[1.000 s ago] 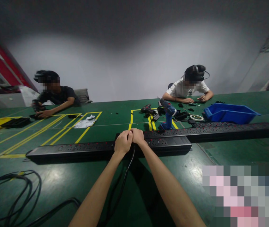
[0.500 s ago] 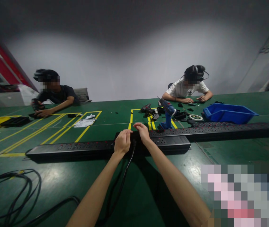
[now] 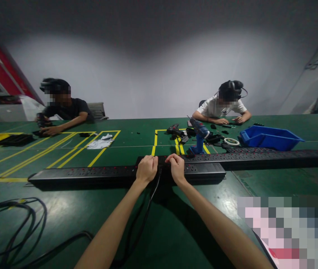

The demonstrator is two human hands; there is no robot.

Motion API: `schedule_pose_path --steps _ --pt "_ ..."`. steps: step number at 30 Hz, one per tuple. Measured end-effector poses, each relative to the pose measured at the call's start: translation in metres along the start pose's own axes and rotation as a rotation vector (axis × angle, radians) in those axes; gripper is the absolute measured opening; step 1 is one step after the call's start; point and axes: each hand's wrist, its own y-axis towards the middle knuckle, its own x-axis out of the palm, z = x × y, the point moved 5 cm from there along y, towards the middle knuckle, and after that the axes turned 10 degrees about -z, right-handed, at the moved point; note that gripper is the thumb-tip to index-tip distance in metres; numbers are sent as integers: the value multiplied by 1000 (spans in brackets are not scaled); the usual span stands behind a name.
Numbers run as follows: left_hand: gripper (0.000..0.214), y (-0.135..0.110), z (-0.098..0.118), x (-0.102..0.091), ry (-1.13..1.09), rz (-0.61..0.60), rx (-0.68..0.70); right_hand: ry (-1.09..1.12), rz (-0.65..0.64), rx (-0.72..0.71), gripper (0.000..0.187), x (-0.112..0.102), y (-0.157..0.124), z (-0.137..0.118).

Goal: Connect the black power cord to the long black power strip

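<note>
A long black power strip (image 3: 92, 175) lies across the green table in front of me, with rows of sockets and small red marks on top. My left hand (image 3: 147, 169) is closed at the middle of the strip; its curled fingers hide what they hold, if anything. Just right of it, my right hand (image 3: 177, 168) has its fingers bent and pressed together over the strip, their contents hidden too. Between both hands a black cable (image 3: 153, 192) comes off the strip's near side and hangs down toward me.
A second long power strip (image 3: 259, 158) runs behind to the right. Past it are a blue drill (image 3: 199, 132), a tape roll (image 3: 231, 141) and a blue bin (image 3: 271, 138). Coiled cable (image 3: 33, 220) lies front left. Two people sit across the table (image 3: 136, 136).
My right hand has shifted right and lower, widening the gap to my left hand. My left hand stays at almost the same place on the strip.
</note>
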Motion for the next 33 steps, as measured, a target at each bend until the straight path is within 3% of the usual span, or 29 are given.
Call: schedule_pose_path --steps 10,23,30,33 --pt "46 -1 1 0 10 -3 14 333 -181 198 9 4 9 13" --pt "45 -3 0 1 42 37 45 857 -233 387 7 -14 12 19" --pt "49 -2 -3 0 -52 37 14 951 -178 468 12 -18 12 26" --pt "46 -4 -5 -2 -118 94 -20 963 -183 466 13 -17 11 26"
